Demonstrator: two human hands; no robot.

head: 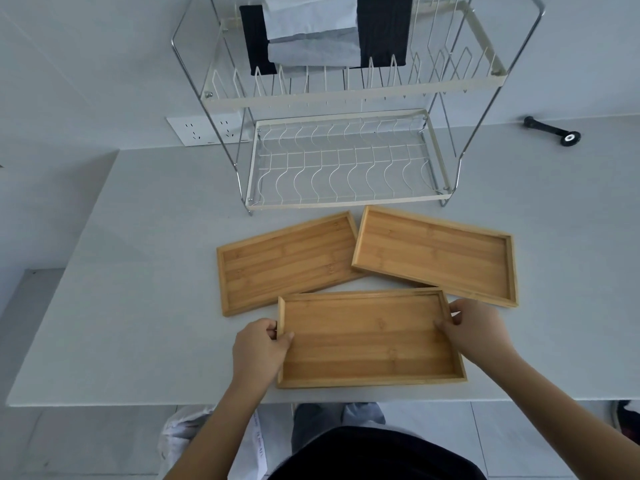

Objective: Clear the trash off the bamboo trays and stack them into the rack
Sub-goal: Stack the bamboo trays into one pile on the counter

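1. At the top edge of the view, the upper tier of the wire rack (349, 95) is cut off, and the dark and pale cloths (311, 32) hung over it are seen only in part.
2. Below the counter (121, 271), a whitish bag (187, 431) on the floor is partly hidden by the left forearm; its contents cannot be made out.
3. The nearest bamboo tray (367, 341) is gripped at both short ends: the left hand (259, 344) is closed over its left rim, thumb laid inside, and the right hand (474, 330) is closed over its right rim.
4. No trash is seen on this tray, which overlaps the left tray (284, 261).
5. The right tray (436, 254) lies just before the rack's lower tier, its corner resting over the left tray.
6. A black handled tool (550, 129) lies far right, and a wall socket (204, 129) is partly screened by the rack's leg.
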